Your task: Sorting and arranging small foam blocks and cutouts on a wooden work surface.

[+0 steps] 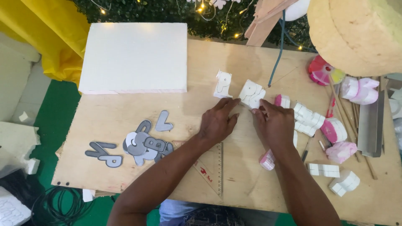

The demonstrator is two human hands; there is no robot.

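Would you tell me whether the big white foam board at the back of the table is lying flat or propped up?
Lying flat. The white foam board shows its whole broad face upward, resting on the plywood table.

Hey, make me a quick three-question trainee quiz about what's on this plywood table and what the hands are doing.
1. True or false: both hands touch the same white foam cut-out piece.
2. Which lies nearest the left hand?
A. the large white rectangular foam slab
B. the clear plastic triangle ruler
C. the pile of grey flat letter shapes
3. Fill in: the grey letters lie on the ___ side of the plywood table, as the person sees it.

Key
1. True: the fingertips of the left hand and the right hand meet at it.
2. B: the forearm crosses over it.
3. Left.
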